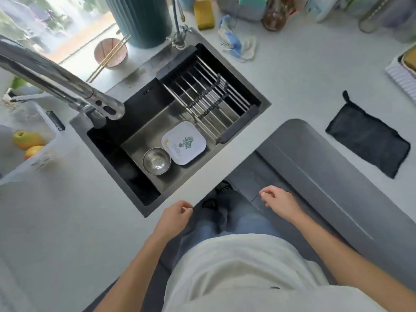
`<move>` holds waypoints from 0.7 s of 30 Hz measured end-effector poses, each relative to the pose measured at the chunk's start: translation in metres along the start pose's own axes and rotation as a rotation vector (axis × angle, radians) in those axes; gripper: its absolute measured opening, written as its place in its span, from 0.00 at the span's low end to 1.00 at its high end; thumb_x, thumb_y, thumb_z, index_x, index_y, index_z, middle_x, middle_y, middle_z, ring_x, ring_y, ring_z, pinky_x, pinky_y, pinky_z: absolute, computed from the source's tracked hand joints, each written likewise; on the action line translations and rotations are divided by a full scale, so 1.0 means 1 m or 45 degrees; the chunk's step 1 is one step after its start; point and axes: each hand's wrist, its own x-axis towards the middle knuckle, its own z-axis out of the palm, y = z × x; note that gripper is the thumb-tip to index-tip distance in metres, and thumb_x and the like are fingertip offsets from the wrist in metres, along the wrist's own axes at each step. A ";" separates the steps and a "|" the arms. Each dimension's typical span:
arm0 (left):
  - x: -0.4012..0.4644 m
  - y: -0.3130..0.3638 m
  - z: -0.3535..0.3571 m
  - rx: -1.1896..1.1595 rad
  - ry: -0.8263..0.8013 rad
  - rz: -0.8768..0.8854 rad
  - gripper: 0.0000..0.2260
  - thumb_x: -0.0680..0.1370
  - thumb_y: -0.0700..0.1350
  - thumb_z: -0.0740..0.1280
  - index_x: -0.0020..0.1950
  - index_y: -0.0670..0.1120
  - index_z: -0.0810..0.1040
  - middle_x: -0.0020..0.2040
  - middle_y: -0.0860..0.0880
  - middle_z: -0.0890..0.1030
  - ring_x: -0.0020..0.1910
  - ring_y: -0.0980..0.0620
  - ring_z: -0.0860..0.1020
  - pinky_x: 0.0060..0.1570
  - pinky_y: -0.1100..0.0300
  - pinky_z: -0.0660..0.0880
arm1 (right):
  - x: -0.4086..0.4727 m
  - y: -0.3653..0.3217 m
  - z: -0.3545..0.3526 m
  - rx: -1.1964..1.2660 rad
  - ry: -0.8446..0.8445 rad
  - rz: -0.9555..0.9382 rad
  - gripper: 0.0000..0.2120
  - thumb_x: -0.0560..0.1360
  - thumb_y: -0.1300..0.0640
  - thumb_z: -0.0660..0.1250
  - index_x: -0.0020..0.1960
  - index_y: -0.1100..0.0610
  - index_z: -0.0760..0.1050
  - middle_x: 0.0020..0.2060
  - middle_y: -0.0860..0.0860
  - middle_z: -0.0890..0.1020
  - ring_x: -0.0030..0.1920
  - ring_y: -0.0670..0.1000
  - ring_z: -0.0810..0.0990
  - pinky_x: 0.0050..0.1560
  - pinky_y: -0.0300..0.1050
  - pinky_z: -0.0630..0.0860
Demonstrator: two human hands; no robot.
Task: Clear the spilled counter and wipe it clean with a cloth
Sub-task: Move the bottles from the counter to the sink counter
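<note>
A dark folded cloth point(369, 137) lies flat on the pale counter point(297, 82) at the right. A crumpled white and blue rag point(238, 42) sits behind the sink. The dark sink point(263, 102) holds a small steel bowl point(157, 161), a white square plate point(184, 143) with a plant print, and a metal rack point(209, 91). My left hand point(176, 216) hangs at the counter's front edge with fingers loosely curled, holding nothing. My right hand point(278, 200) hovers below the counter edge, in front of a grey cabinet, loosely curled and holding nothing.
A chrome tap point(58, 79) reaches over the sink from the left. A pink bowl with chopsticks point(110, 54) stands on the window sill. A clear bin with fruit point(29, 143) sits at left. A yellow sponge point(203, 15), bottles and a white tray point(400, 75) line the back and right.
</note>
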 end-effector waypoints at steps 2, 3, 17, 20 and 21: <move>0.006 0.003 -0.002 0.110 -0.049 0.041 0.08 0.81 0.52 0.62 0.55 0.58 0.80 0.48 0.56 0.84 0.47 0.59 0.81 0.43 0.62 0.73 | -0.013 0.029 0.018 0.110 0.060 0.089 0.08 0.80 0.47 0.64 0.54 0.45 0.81 0.48 0.44 0.86 0.50 0.49 0.85 0.56 0.49 0.80; 0.008 0.005 -0.001 0.169 -0.065 0.065 0.08 0.81 0.52 0.62 0.55 0.57 0.80 0.48 0.56 0.85 0.47 0.58 0.81 0.43 0.61 0.74 | -0.021 0.045 0.027 0.182 0.098 0.133 0.07 0.80 0.49 0.65 0.53 0.47 0.81 0.47 0.46 0.86 0.48 0.50 0.86 0.54 0.49 0.79; 0.008 0.150 0.120 0.914 -0.501 0.673 0.07 0.84 0.49 0.60 0.50 0.51 0.77 0.47 0.52 0.81 0.48 0.47 0.81 0.53 0.49 0.78 | -0.184 0.240 0.196 1.200 0.350 0.903 0.10 0.82 0.56 0.65 0.45 0.56 0.81 0.41 0.59 0.86 0.37 0.55 0.83 0.38 0.45 0.75; -0.001 0.178 0.166 1.058 -0.578 0.751 0.10 0.84 0.49 0.60 0.51 0.49 0.80 0.46 0.52 0.83 0.47 0.47 0.84 0.51 0.50 0.81 | -0.213 0.264 0.231 1.441 0.389 1.016 0.10 0.83 0.56 0.65 0.46 0.59 0.81 0.47 0.62 0.86 0.37 0.56 0.82 0.41 0.46 0.75; -0.003 0.185 0.181 1.079 -0.585 0.745 0.11 0.83 0.50 0.61 0.55 0.49 0.82 0.48 0.52 0.84 0.47 0.49 0.84 0.49 0.53 0.82 | -0.221 0.271 0.239 1.513 0.400 1.045 0.10 0.83 0.55 0.65 0.47 0.59 0.81 0.47 0.62 0.86 0.38 0.57 0.82 0.42 0.47 0.75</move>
